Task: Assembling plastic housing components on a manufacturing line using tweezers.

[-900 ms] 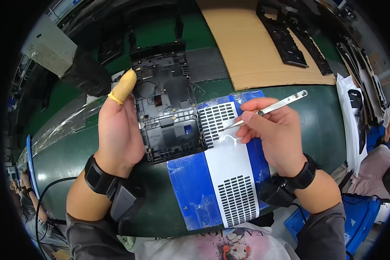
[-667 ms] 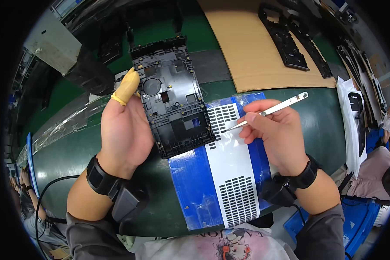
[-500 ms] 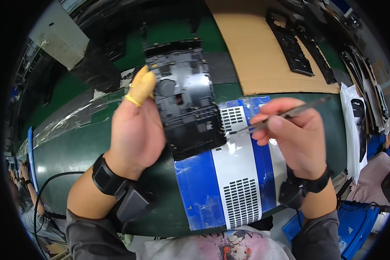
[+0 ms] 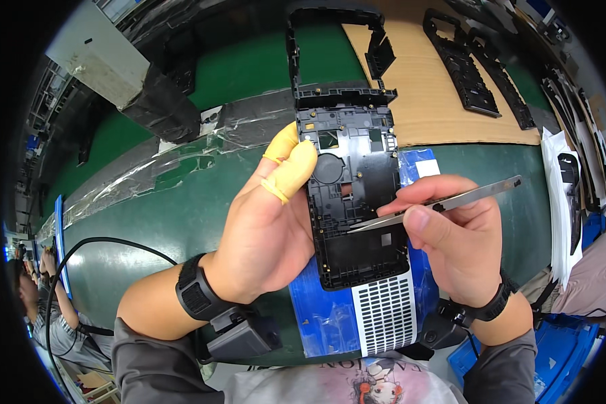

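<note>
Black plastic frame (image 4: 357, 202) sat lifted off bench (image 4: 182, 215), over blue-and-white perforated panel (image 4: 377, 316). Your left hand (image 4: 269, 229) gripped its left edge, fingers (image 4: 291, 172) in yellow cots closed on it. Your right hand (image 4: 461, 236) pinched metal tweezers (image 4: 444, 202), tips at frame's mid recess. Step looked like placing or picking small part; next move likely needed steady tip, frame held still. Part at tips too small to tell. Frame's underside hidden.

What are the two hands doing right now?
Left hand: closed around the black plastic frame, holding it up.
Right hand: closed, pinching metal tweezers against the frame.
</note>
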`<move>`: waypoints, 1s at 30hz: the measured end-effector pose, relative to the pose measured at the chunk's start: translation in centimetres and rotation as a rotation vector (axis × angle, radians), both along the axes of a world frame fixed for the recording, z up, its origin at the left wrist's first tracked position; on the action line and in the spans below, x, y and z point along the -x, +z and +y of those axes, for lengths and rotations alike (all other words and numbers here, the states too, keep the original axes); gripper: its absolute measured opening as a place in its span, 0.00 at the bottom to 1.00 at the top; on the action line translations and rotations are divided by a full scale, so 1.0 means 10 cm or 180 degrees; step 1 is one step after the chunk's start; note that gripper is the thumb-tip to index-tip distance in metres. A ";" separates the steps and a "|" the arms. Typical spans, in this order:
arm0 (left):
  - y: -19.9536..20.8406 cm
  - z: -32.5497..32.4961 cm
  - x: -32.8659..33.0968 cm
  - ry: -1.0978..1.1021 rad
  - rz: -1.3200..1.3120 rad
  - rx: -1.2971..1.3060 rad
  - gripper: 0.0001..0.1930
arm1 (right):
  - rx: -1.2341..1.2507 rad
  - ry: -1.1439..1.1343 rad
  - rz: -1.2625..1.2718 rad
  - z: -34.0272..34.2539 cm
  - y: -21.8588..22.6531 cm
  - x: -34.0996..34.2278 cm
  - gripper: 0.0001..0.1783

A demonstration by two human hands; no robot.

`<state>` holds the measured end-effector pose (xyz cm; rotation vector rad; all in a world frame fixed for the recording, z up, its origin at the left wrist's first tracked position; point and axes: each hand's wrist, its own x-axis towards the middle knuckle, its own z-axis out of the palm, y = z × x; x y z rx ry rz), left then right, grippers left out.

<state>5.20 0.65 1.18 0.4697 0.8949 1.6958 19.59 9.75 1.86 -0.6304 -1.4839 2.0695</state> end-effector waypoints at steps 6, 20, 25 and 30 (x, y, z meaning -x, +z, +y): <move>0.00 -0.01 0.00 -0.0031 0.0032 0.0008 0.23 | -0.0038 0.0003 0.0007 -0.03 -0.01 0.01 0.09; 0.00 -0.01 -0.01 0.0015 -0.0015 0.0016 0.23 | -0.0032 0.0133 0.0145 0.00 -0.06 -0.01 0.09; 0.00 -0.01 0.00 0.0053 -0.0052 -0.0018 0.24 | -0.0011 0.0079 0.0156 -0.01 -0.04 0.00 0.09; 0.05 -0.05 -0.02 -0.0074 0.0072 -0.0081 0.28 | -0.0044 0.0106 0.0111 0.01 -0.06 -0.02 0.09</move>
